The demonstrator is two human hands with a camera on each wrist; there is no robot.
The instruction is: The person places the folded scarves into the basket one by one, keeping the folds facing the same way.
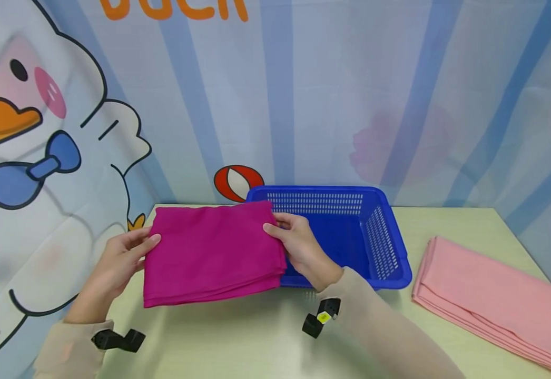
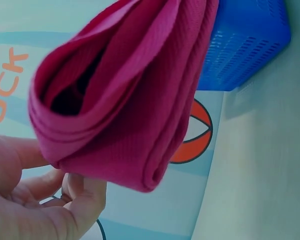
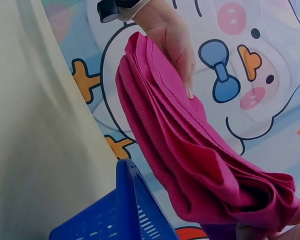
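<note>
A folded magenta cloth is held up above the table, level with the near left part of a blue plastic basket. My left hand pinches its left edge, thumb on the front face. At the opposite edge my right hand grips the cloth, with the thumb in front and the other fingers behind. Several folded layers of the magenta cloth show in the left wrist view. The right wrist view shows the layered lower edge of the cloth above the basket's rim.
A folded pink cloth lies on the right of the pale table. Behind the table hangs a printed backdrop with a cartoon duck and blue stripes. The basket stands near the table's back edge, against the backdrop.
</note>
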